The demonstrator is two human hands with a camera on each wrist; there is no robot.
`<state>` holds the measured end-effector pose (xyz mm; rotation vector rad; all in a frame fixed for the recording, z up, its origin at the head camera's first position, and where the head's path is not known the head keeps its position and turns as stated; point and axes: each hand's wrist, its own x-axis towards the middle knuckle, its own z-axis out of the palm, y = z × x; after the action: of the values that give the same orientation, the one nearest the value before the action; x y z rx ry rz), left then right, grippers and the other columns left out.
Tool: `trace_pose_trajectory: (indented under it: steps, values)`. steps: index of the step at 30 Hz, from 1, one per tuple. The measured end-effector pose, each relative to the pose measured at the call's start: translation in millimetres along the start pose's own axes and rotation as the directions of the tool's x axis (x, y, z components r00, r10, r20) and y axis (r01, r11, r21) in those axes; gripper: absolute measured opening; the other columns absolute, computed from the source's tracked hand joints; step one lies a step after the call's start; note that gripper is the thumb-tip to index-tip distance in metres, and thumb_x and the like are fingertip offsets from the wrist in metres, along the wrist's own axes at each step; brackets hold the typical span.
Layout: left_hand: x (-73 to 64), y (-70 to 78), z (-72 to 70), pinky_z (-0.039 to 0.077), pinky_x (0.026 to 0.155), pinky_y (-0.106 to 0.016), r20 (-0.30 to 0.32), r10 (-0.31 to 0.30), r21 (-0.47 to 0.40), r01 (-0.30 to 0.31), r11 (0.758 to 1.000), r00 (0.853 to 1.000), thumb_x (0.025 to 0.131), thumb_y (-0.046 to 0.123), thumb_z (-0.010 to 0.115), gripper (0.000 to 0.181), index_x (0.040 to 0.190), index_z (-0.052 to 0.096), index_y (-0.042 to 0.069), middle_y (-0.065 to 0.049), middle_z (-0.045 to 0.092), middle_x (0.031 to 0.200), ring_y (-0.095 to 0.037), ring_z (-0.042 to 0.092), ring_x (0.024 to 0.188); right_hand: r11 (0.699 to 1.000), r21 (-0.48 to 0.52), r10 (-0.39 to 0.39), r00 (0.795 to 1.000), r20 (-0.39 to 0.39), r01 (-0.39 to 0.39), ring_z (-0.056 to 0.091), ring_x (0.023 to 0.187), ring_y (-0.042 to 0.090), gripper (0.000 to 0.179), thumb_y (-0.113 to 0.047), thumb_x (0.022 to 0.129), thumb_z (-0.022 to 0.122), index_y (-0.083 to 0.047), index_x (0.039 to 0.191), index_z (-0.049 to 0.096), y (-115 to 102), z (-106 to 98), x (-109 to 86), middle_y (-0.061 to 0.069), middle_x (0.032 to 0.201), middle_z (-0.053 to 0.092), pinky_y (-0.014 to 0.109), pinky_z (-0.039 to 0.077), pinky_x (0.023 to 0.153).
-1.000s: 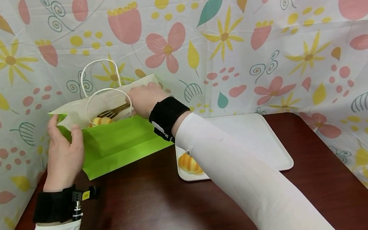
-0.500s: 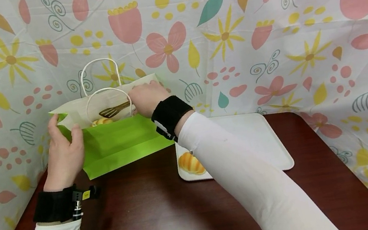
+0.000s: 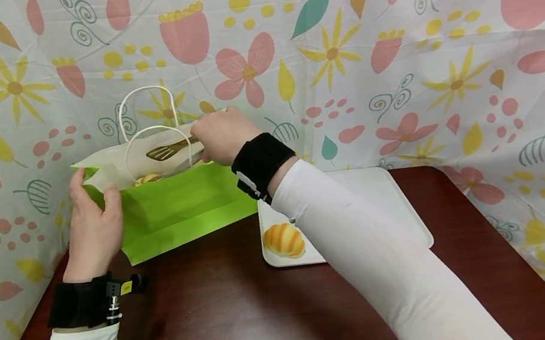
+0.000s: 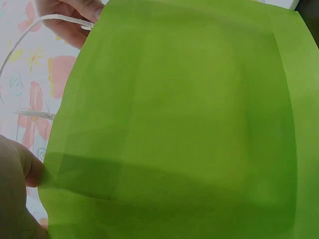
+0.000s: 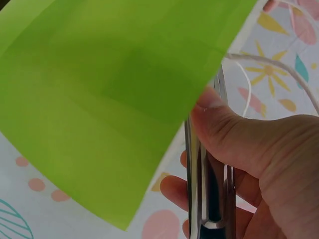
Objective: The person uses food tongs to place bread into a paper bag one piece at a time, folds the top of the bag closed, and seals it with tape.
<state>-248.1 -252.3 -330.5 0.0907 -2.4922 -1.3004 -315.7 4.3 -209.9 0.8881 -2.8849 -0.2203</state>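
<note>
A green paper bag (image 3: 186,206) with a pale inside and white cord handles leans back on the table, its mouth facing up. My left hand (image 3: 96,225) holds its left edge near the rim, thumb in front. At the right of the mouth, my right hand (image 3: 225,136) grips metal tongs (image 5: 212,184). Their brown slotted head (image 3: 168,151) points left inside the opening, above a yellow bread roll (image 3: 147,179) that mostly hides behind the front wall. The slotted head stands apart from that roll. In the right wrist view, the thumb presses the tongs beside the bag's rim.
On the right, a white tray (image 3: 364,190) bears a striped yellow bread roll (image 3: 284,241) at its near left corner. My right forearm passes over the tray. A flowered curtain (image 3: 394,51) hangs close behind the brown table (image 3: 212,326).
My right hand has drifted right and slightly up with the tongs. Their slotted head has risen off the roll in the bag, which shows less now. My left hand has stayed put.
</note>
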Motion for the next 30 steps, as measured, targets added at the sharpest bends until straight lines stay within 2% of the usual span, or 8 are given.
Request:
trace_pose_trajectory:
  steps: [7, 14, 18, 21, 24, 27, 30]
  values:
    - [-0.9, -1.4, -0.4, 0.033, 0.09, -0.063, 0.002, -0.005, 0.004, 0.005, 1.0, 1.0, 0.106, 0.053, 0.027, 0.073, 0.164, -0.006, 0.026, -0.04, 0.044, 0.131, -0.049, 0.045, 0.102, 0.999, 0.031, 0.012, 1.0, -0.002, -0.012, 0.063, 0.114, 0.018, 0.036, -0.034, 0.098, 0.072, -0.018, 0.13, 0.067, 7, -10, -9.3, -0.002, 0.124, 0.068, 0.043, 0.043, 0.103]
    - [-0.8, 0.8, -0.2, 0.031, 0.095, -0.064, -0.01, 0.008, 0.005, -0.008, 1.0, 1.0, 0.107, 0.05, 0.028, 0.072, 0.164, -0.005, 0.023, -0.043, 0.041, 0.138, -0.051, 0.044, 0.109, 0.997, 0.065, 0.043, 0.995, -0.089, -0.037, 0.062, 0.119, 0.019, 0.041, -0.036, 0.101, 0.068, -0.021, 0.138, 0.063, 19, -10, -23.0, -0.003, 0.126, 0.066, 0.042, 0.046, 0.097]
    - [-0.1, 1.8, 1.2, 0.031, 0.097, -0.065, -0.013, 0.009, 0.005, -0.009, 1.0, 1.0, 0.107, 0.049, 0.029, 0.072, 0.165, -0.004, 0.022, -0.044, 0.04, 0.141, -0.051, 0.044, 0.113, 0.992, 0.109, 0.072, 0.986, -0.15, -0.056, 0.058, 0.126, 0.021, 0.051, -0.036, 0.101, 0.067, -0.021, 0.149, 0.055, 29, -7, -33.8, -0.001, 0.136, 0.063, 0.045, 0.041, 0.109]
    - [0.0, 2.1, 1.5, 0.031, 0.097, -0.065, -0.01, 0.01, 0.005, -0.01, 1.0, 1.0, 0.107, 0.049, 0.029, 0.072, 0.164, -0.004, 0.022, -0.044, 0.04, 0.139, -0.051, 0.044, 0.112, 0.986, 0.149, 0.097, 0.977, -0.191, -0.069, 0.057, 0.129, 0.022, 0.054, -0.035, 0.102, 0.067, -0.018, 0.151, 0.052, 37, -4, -42.0, 0.001, 0.14, 0.061, 0.048, 0.038, 0.112]
    - [-0.2, 2.0, 1.0, 0.031, 0.097, -0.065, -0.012, 0.011, 0.005, -0.011, 1.0, 1.0, 0.107, 0.05, 0.028, 0.072, 0.164, -0.004, 0.022, -0.044, 0.041, 0.137, -0.051, 0.044, 0.11, 0.981, 0.182, 0.116, 0.963, -0.244, -0.072, 0.061, 0.119, 0.025, 0.052, -0.035, 0.101, 0.068, -0.016, 0.148, 0.054, 45, 2, -49.2, 0.005, 0.131, 0.063, 0.046, 0.046, 0.1]
    - [-0.8, 1.9, 0.8, 0.031, 0.096, -0.064, -0.015, 0.008, 0.004, -0.008, 1.0, 1.0, 0.107, 0.05, 0.028, 0.072, 0.164, -0.004, 0.023, -0.043, 0.041, 0.136, -0.051, 0.044, 0.109, 0.975, 0.213, 0.129, 0.944, -0.303, -0.065, 0.063, 0.114, 0.028, 0.055, -0.034, 0.101, 0.069, -0.015, 0.15, 0.053, 52, 7, -56.3, 0.007, 0.13, 0.063, 0.045, 0.048, 0.097]
    - [-1.0, 1.6, 1.4, 0.031, 0.095, -0.064, -0.014, 0.006, 0.0, -0.006, 1.0, 1.0, 0.107, 0.049, 0.028, 0.071, 0.164, -0.004, 0.023, -0.043, 0.041, 0.136, -0.05, 0.044, 0.108, 0.969, 0.241, 0.142, 0.927, -0.346, -0.058, 0.062, 0.119, 0.029, 0.057, -0.034, 0.101, 0.069, -0.013, 0.152, 0.052, 58, 11, -63.2, 0.01, 0.14, 0.061, 0.045, 0.048, 0.099]
